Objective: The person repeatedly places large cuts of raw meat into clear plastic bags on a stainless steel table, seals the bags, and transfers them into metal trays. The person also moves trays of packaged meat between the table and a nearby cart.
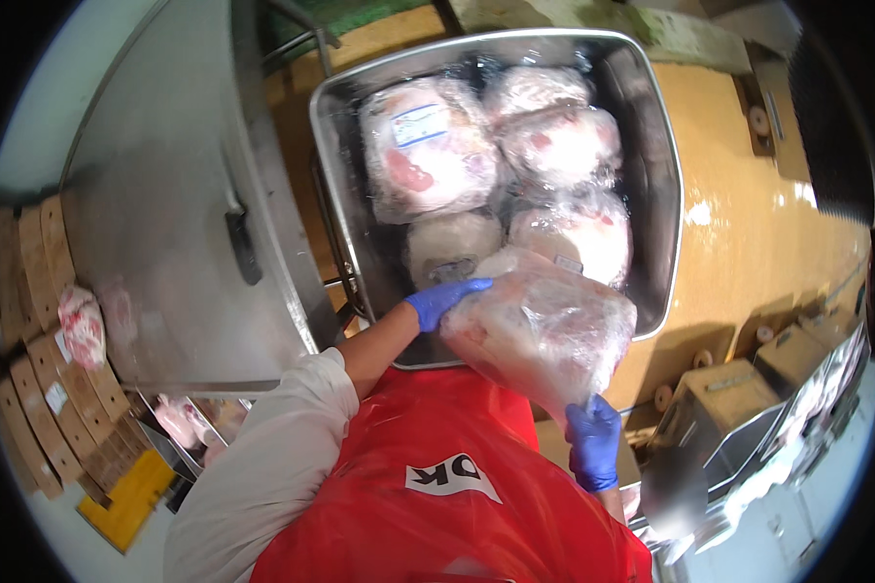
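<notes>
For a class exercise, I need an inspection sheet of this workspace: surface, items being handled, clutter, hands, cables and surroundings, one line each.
Surface: grey metal surface at left; dark elongated object near its right edge, identity unclear.
Items handled: plastic-wrapped meat package held over the near side of a steel tub; at least five wrapped packages inside.
Clutter: a meat piece by brown slatted stacks, far left.
Hands: both blue-gloved; left hand on the package's left edge, fingers partly hidden; right hand gripping its near right corner.
Cables: nothing seen.
Surroundings: tan floor.
</notes>
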Action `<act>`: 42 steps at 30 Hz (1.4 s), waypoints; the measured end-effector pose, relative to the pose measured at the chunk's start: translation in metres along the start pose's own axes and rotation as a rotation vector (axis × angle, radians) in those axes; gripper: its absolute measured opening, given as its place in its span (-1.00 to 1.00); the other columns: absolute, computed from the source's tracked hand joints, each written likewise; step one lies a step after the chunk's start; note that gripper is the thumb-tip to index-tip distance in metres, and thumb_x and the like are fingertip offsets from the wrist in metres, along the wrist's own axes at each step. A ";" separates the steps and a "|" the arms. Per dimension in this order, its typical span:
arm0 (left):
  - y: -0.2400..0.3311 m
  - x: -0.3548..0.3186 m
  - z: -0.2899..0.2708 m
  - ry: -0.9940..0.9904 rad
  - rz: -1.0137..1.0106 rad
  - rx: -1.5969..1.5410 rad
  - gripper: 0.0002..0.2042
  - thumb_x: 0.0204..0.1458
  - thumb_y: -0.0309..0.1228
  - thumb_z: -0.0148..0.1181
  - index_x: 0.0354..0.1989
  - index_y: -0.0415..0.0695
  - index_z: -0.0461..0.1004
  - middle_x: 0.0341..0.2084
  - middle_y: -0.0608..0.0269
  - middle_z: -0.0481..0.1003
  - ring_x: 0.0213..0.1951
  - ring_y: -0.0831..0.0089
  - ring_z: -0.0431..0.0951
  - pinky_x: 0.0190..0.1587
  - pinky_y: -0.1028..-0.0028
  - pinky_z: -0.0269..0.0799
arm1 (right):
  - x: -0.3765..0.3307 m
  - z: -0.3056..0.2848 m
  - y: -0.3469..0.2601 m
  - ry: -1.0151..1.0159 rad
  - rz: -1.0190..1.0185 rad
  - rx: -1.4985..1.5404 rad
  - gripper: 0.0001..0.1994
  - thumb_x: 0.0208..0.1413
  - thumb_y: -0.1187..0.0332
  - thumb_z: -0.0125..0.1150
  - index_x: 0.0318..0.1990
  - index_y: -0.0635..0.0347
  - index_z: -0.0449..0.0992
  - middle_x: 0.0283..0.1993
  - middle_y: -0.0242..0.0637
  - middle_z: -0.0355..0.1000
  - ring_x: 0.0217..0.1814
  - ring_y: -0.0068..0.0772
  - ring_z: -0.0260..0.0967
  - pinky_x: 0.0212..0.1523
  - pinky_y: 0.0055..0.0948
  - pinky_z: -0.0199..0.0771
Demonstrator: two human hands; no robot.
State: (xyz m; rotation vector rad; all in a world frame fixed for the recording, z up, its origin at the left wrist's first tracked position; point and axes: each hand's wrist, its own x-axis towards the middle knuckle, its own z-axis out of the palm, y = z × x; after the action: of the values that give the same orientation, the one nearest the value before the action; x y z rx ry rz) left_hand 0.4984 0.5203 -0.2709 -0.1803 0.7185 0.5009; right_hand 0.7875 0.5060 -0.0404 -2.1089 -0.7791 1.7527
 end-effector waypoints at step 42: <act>-0.191 -0.652 -0.291 1.925 1.193 0.729 -0.25 0.15 0.08 0.11 0.42 -0.10 0.11 0.21 -0.34 0.27 0.15 -0.25 0.39 0.19 0.06 0.34 | -0.184 0.583 0.099 -0.941 -1.056 -0.503 -0.80 0.19 0.36 0.27 -0.44 0.21 0.48 -0.52 -0.57 0.28 -0.41 -0.70 0.16 -0.38 -0.53 0.28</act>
State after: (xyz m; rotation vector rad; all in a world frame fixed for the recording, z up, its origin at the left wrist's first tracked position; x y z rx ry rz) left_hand 0.0055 0.0144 -0.0533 0.6459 2.9023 1.0943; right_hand 0.2231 0.2522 -0.0716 -0.5240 -2.1979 1.8358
